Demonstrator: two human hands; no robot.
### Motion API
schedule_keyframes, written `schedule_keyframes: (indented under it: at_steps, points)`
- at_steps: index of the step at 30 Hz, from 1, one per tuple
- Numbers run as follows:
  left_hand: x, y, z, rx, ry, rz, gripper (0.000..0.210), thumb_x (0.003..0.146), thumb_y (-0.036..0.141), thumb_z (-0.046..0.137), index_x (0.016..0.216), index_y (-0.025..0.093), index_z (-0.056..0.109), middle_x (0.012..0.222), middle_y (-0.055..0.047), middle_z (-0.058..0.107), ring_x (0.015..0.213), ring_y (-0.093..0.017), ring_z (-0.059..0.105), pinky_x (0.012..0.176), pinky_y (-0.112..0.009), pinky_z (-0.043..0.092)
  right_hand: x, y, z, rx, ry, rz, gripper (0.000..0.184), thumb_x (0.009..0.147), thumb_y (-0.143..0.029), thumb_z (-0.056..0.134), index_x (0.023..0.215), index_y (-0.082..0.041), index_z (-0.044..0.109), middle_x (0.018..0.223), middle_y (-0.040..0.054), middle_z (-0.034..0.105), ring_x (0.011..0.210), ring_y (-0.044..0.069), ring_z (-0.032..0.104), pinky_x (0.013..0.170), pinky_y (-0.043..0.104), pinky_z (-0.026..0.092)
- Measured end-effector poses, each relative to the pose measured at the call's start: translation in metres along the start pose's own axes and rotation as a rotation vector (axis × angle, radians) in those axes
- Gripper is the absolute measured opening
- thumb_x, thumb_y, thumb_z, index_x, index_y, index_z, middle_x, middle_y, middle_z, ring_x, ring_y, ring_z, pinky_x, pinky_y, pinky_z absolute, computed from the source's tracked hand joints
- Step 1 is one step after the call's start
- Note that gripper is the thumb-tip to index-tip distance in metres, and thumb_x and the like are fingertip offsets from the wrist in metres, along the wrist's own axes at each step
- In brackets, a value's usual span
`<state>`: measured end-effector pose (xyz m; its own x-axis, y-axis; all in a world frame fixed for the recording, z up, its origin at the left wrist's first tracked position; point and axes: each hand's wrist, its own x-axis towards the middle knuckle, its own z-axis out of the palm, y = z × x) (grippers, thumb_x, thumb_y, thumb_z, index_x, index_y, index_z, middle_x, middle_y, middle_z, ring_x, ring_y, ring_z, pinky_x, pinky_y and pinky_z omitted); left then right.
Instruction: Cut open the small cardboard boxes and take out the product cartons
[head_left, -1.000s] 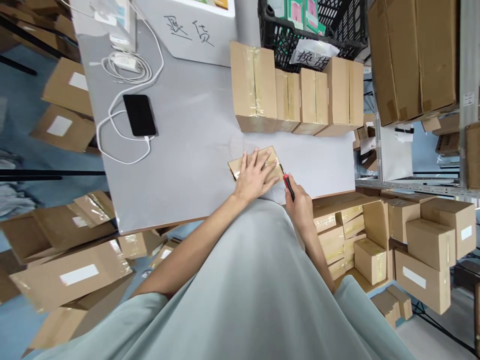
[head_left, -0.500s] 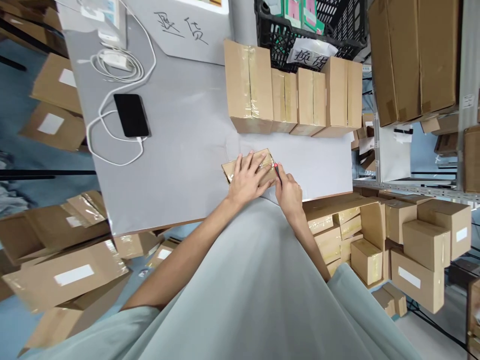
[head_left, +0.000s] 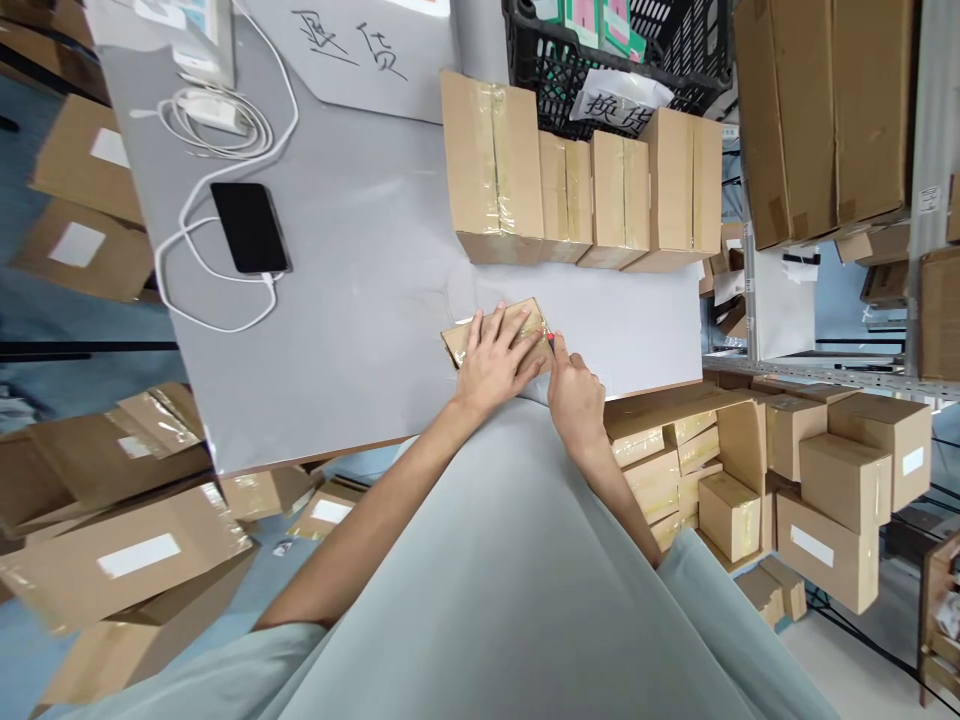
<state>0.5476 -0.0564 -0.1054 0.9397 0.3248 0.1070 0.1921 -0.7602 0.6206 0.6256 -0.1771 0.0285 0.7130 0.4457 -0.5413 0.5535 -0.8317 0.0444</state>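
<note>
In the head view, the small cardboard box (head_left: 535,313) lies on the near side of the surface (head_left: 337,350), in front of a row of taped cartons (head_left: 491,160). The work looks partway along: a cutter (head_left: 551,338) is at the box's right end, tape remains on top, and no flap stands raised; how much is slit cannot be told. The left hand (head_left: 491,362) presses the box, fingers spread apart; the right hand's (head_left: 576,393) fingers are clamped around the cutter.
</note>
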Motion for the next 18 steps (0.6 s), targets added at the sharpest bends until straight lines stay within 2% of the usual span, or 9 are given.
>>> schedule_keyframes:
  at_steps: [6, 13, 18]
  points:
    - [-0.002, 0.003, 0.002, -0.029, 0.004, -0.019, 0.048, 0.110, 0.050, 0.059, 0.153, 0.032, 0.072, 0.178, -0.009, 0.053, 0.173, -0.043, 0.034, 0.141, -0.077, 0.016, -0.012, 0.008, 0.004, -0.050, -0.019, 0.024, 0.062, 0.121, -0.020, 0.034, 0.182, -0.029, 0.032, 0.132, 0.0143, 0.077, 0.098, 0.022, 0.084, 0.082, 0.029, 0.063]
    - [-0.004, 0.004, 0.002, -0.021, 0.004, -0.022, 0.045, 0.111, 0.046, 0.058, 0.151, 0.033, 0.074, 0.179, -0.008, 0.052, 0.173, -0.042, 0.035, 0.141, -0.076, 0.017, -0.033, 0.027, 0.027, -0.057, -0.071, 0.073, 0.062, 0.120, -0.020, 0.037, 0.182, -0.031, 0.033, 0.130, 0.0133, 0.077, 0.096, 0.021, 0.084, 0.080, 0.027, 0.061]
    - [-0.006, 0.005, 0.003, -0.028, -0.011, -0.005, 0.044, 0.111, 0.045, 0.058, 0.152, 0.035, 0.072, 0.179, -0.006, 0.052, 0.173, -0.040, 0.035, 0.142, -0.074, 0.016, -0.047, 0.035, 0.018, -0.028, -0.102, 0.060, 0.061, 0.121, -0.024, 0.038, 0.182, -0.030, 0.034, 0.126, 0.0133, 0.078, 0.095, 0.022, 0.083, 0.082, 0.029, 0.060]
